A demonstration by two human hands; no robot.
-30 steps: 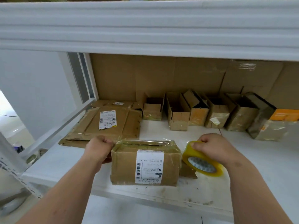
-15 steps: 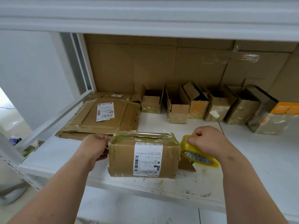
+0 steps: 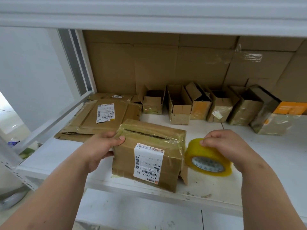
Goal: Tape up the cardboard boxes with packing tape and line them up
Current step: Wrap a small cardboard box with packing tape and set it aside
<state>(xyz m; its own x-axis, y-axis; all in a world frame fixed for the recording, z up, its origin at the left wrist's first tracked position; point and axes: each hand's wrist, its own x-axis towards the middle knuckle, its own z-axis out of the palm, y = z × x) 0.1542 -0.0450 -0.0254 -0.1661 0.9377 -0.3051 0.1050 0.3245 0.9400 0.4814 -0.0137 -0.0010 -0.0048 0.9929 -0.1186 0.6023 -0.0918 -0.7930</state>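
Brown cardboard, glossy with clear tape: the box (image 3: 149, 155) we are working on now shows us its top face, where half a second ago we saw mostly its labelled front. It has tipped or turned, and the top seam still gapes as a dark slit, so by our judgement the taping is unfinished. Our left hand (image 3: 101, 148) grips the box's left end, thumb curled onto the top. Our right hand (image 3: 227, 146) pinches the yellow tape roll (image 3: 207, 158), which sits just beside the box's right end.

The box sits at the shelf's (image 3: 265, 163) front edge, its near corner almost overhanging. Behind it, bare shelf runs back to the row of open boxes (image 3: 199, 105) along the back edge; flattened cardboard (image 3: 99, 118) fills the back left corner. Rightward the shelf lies open.
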